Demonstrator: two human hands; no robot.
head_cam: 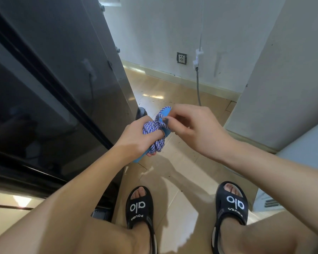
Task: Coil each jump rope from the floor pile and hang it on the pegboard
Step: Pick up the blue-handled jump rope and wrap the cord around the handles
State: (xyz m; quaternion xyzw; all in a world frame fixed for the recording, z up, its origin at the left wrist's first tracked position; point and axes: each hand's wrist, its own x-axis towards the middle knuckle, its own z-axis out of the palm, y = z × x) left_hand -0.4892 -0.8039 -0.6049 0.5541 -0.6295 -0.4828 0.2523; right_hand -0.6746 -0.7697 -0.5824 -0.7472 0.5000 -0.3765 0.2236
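A jump rope (155, 132) with blue-and-white braided cord and blue handles is bundled up in front of me at waist height. My left hand (136, 137) grips the bundle, its fingers curled round the wrapped cord and a blue handle whose end pokes out below the palm. My right hand (189, 123) pinches the cord's upper loop by the other blue handle, thumb and forefinger closed on it. No pegboard and no floor pile are in view.
A tall dark glossy cabinet (53, 88) fills the left side. White walls stand ahead and to the right, with a socket (181, 58) and a grey cable (198, 85) hanging to the tiled floor (173, 173). My feet in black sandals (139, 208) stand below.
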